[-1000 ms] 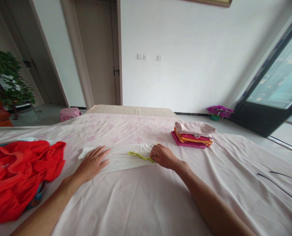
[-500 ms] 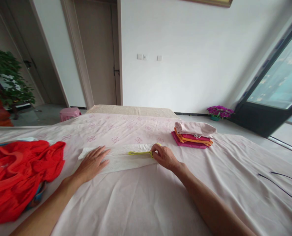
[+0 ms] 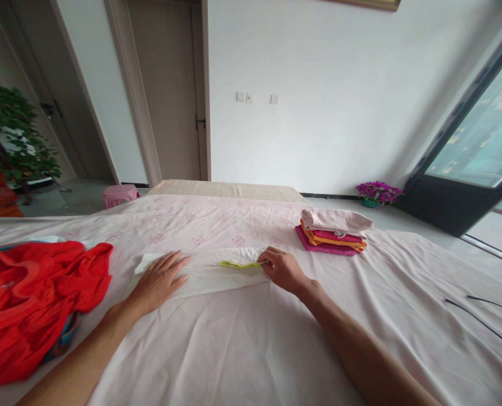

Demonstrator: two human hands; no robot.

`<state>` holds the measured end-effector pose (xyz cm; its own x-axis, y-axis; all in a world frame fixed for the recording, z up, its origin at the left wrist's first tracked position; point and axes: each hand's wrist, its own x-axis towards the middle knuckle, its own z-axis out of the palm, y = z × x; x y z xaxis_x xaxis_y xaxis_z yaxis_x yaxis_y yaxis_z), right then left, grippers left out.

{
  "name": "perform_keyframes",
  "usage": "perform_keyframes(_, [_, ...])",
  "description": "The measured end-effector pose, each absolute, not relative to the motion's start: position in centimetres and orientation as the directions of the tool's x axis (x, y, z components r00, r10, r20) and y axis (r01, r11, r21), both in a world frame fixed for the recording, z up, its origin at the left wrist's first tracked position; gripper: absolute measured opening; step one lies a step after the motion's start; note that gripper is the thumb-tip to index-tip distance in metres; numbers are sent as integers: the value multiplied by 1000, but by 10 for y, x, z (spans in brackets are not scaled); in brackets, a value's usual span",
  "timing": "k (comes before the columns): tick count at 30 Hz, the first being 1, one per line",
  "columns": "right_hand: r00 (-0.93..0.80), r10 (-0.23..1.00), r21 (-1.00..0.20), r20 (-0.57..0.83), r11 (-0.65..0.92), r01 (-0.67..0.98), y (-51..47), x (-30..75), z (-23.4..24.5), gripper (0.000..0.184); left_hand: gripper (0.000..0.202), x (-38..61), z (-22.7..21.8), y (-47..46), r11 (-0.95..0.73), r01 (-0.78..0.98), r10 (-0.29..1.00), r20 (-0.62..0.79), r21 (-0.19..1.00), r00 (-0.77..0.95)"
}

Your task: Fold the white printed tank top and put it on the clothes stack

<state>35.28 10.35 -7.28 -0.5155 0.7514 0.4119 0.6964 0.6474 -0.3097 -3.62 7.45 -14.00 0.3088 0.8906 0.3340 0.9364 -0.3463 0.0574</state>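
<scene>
A white garment (image 3: 210, 273) lies flat on the pink bed sheet (image 3: 251, 338), folded into a long strip. My left hand (image 3: 160, 280) rests flat on its left part, fingers spread. My right hand (image 3: 281, 268) is at the garment's right end, fingers pinched on a thin yellow-green strap (image 3: 239, 264) that runs leftward over the white cloth.
A heap of red clothing (image 3: 35, 301) lies at the left. A stack of folded pink and orange cloths (image 3: 333, 232) sits at the right back of the bed. A black cable (image 3: 483, 316) crosses the sheet at the far right. Beyond the bed are a pink stool (image 3: 119, 195), a door and potted flowers (image 3: 377, 193).
My right hand has drawn the strap's right end up and away from me, so the strap now lies nearly level. The left hand has stayed put.
</scene>
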Motion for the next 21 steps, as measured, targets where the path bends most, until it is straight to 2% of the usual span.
perform_keyframes(3, [-585, 711, -169, 390, 680, 713, 100, 353, -71, 24, 54, -37, -140, 75, -346, 937, 892, 327, 53, 311])
perform_keyframes(6, [-656, 681, -99, 327, 715, 692, 97, 354, -68, 23, 53, -37, -140, 74, -346, 936, 893, 328, 58, 309])
perform_keyframes(9, [-672, 674, -105, 308, 726, 680, 94, 355, -62, 19, 52, -36, -139, 74, -349, 935, 890, 337, 68, 308])
perform_keyframes(14, [-641, 652, -170, 405, 742, 648, 92, 352, -61, 21, 47, -32, -133, 71, -373, 921, 882, 352, 116, 313])
perform_keyframes(18, [-695, 650, -191, 308, 757, 624, 93, 347, -69, 22, 41, -30, -126, 65, -388, 891, 887, 359, 236, 291])
perform_keyframes(21, [-679, 693, -198, 242, 720, 665, 94, 345, -74, 21, 39, -32, -119, 62, -279, 912, 910, 387, 302, 150])
